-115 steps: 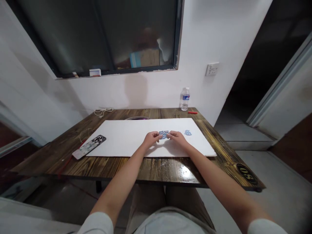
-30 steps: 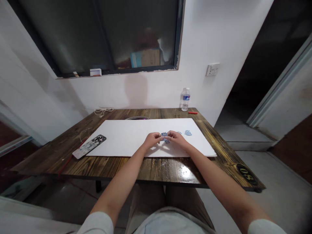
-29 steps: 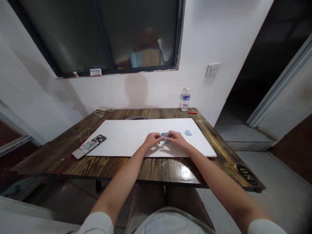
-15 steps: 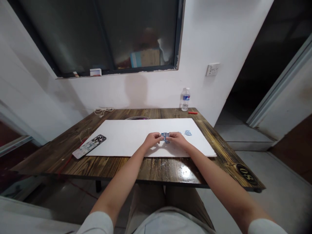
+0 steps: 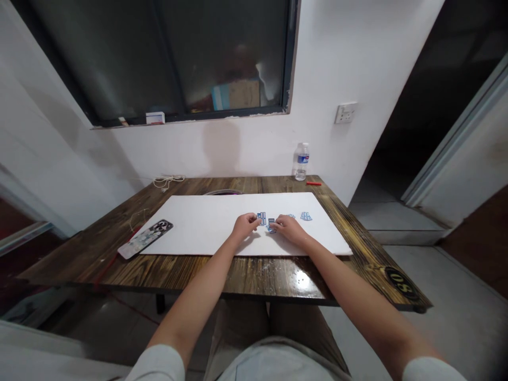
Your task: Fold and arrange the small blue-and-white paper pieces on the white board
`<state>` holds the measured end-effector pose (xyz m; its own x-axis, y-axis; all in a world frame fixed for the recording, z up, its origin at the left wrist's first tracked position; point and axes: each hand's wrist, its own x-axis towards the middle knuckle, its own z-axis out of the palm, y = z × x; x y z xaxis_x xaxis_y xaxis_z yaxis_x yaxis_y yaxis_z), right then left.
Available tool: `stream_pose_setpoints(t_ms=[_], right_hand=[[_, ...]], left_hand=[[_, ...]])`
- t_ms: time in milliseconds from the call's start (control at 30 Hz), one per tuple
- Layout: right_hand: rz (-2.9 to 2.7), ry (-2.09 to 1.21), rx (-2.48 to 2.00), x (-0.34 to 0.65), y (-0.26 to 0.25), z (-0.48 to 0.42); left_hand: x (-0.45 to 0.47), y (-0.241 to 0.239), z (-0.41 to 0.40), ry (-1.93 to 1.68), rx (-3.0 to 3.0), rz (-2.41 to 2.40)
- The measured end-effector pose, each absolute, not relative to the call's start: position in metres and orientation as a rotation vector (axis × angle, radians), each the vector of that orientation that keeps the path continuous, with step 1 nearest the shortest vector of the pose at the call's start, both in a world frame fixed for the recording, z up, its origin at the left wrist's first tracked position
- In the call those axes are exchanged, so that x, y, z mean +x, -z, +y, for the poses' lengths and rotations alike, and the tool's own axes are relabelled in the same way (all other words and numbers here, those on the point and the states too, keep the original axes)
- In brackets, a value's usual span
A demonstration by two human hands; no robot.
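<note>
My left hand (image 5: 244,226) pinches the edge of a small flat blue-and-white piece (image 5: 262,217) with lined markings. Between thumb and fingers, my right hand (image 5: 291,229) grips a smaller dark blue piece (image 5: 271,221). Just below it, another blue-and-white piece (image 5: 271,229) shows, partly covered; I cannot tell whether it touches the one above. A group of similar pieces (image 5: 306,216) lies on the white board (image 5: 198,225) to the right. Behind my right hand, a bit more of the same blue material (image 5: 291,215) peeks out.
A patterned phone (image 5: 146,239) lies over the board's left edge. On the wooden table (image 5: 254,275) are a white cable (image 5: 169,181) at the back left, and a water bottle (image 5: 302,162) and a red pen-like stick (image 5: 313,183) at the back right.
My hands have moved slightly apart. The blue pieces that were close together between them are now separate, one in each hand.
</note>
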<state>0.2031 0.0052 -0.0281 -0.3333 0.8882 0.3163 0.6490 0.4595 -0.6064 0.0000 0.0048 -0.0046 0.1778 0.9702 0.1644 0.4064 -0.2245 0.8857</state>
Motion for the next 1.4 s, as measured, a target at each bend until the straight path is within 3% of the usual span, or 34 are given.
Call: stream_pose_setpoints(t_ms=[200,467,633,1033,1400], right_hand=[[-2.04,-0.286,-1.419,0.209,0.031,0.007],[-1.855,-0.682,-1.059,0.202,0.025,0.009],[-1.81,-0.773,-1.075,0.2,0.027,0.007],[-2.091,-0.292,-1.45,0.207,0.028,0.003],[-2.255,-0.251,-1.244,0.204,0.027,-0.002]], left_hand=[[-0.001,0.006,0.006,-1.001,1.722,1.3],[-0.001,0.006,0.003,-0.892,1.809,1.209],[0.0,0.006,0.003,-0.871,1.817,1.171],[0.0,0.011,0.009,-0.971,1.733,1.234],[-0.002,0.011,0.01,-0.972,1.745,1.244]])
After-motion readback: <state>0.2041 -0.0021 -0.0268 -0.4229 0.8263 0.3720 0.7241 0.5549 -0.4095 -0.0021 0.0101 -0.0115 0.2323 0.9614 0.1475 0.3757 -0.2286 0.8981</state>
